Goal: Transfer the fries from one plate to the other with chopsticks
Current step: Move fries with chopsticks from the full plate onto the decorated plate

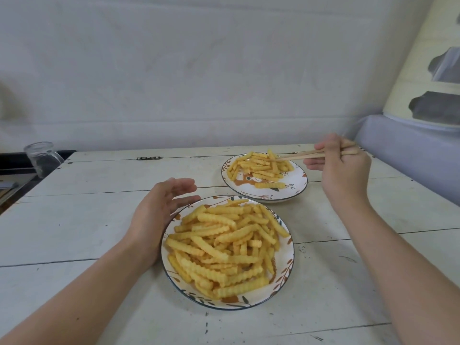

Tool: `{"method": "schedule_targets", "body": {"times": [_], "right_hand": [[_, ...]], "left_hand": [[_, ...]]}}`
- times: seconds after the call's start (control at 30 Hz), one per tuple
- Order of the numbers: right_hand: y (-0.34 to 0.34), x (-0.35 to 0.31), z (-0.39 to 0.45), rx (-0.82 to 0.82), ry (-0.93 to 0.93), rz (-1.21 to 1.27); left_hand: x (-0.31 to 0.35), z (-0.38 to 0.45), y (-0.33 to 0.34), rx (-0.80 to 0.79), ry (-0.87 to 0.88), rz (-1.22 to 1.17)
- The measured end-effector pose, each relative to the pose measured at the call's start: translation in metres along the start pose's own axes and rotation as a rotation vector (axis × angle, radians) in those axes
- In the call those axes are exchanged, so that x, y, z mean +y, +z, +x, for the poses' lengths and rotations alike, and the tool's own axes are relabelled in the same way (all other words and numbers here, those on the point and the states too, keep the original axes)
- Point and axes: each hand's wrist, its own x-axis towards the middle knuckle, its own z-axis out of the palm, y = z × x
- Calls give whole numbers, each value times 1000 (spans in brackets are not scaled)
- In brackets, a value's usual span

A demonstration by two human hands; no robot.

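While our right hand (342, 168) gripped the pale wooden chopsticks (306, 154) over the far fries (261, 165), our left hand (159, 210) lay open. It rested against the near white leaf-patterned plate (283, 277).

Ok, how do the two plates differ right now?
The near plate is heaped with fries; the far plate holds a thinner pile with bare pattern showing. The left hand rests open against the near plate's rim; the right hand holds chopsticks with tips over the far plate. Both are round, dark-rimmed and leaf-patterned.
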Motion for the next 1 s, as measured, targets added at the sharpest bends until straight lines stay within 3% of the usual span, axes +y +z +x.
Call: {"method": "schedule_targets", "body": {"times": [0.1,0.23,0.37,0.5,0.63,0.83,1.0], "right_hand": [[-7,-9,6,67,14,51],[-17,-33,13,78,169,348],[-20,-46,11,-170,303,548],[-18,-52,3,-376,273,468],[-16,-53,-1,-473,247,423],[-18,-42,8,-282,292,486],[-16,-33,8,-126,136,133]], "left_hand": [[-1,0,0,2,0,-6],[-1,1,-1,2,2,-1],[0,1,-1,4,7,8],[-1,1,-2,-8,-9,-1],[0,1,-1,-8,-16,-5],[-1,3,-2,1,-5,7],[-3,4,-2,0,-5,-7]]}}
